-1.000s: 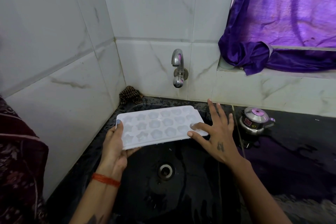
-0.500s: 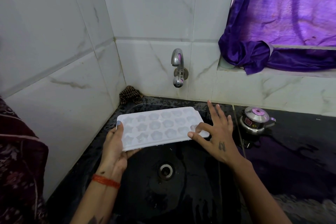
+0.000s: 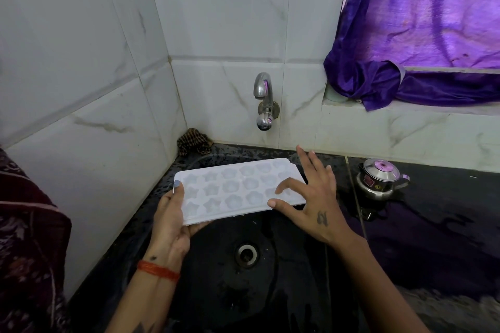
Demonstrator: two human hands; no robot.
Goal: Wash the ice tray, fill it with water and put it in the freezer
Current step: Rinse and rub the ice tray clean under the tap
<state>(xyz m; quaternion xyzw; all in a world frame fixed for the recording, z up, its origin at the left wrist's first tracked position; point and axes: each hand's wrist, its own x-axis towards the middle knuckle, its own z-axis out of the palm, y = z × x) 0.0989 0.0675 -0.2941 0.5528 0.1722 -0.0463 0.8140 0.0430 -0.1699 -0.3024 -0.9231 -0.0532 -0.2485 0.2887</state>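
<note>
The ice tray point(image 3: 240, 188) is a white, translucent plastic rectangle with rounded corners and three rows of moulded cavities, some star-shaped and some flower-shaped. No standing water is discernible in the cavities. The tray is held roughly level above the black sink point(image 3: 284, 278), forward of and below the wall-mounted chrome tap point(image 3: 263, 101); small droplets hang from its near edge.

The left hand point(image 3: 170, 224) grips the left end of the tray, with the thumb lying across the top surface and the fingers curled under the near corner. An orange thread band point(image 3: 158, 270) encircles the left wrist. The right hand point(image 3: 311, 203) is at the right end of the tray with its fingers spread wide; the index fingertip and thumb tip rest on the tray's top surface and near edge (the remaining fingers extend past the tray, clear of it).

The sink basin is wet, with a round metal drain point(image 3: 246, 254) at its centre; it holds no other items. A small steel pot point(image 3: 378, 178) with a closed lid stands on the dark counter point(image 3: 446, 224) to the right of the sink; its contents are not visible. A brown patterned cloth point(image 3: 193, 140) sits in the rear corner of the sink surround. A purple curtain point(image 3: 419, 35) drapes over the window ledge at upper right.
</note>
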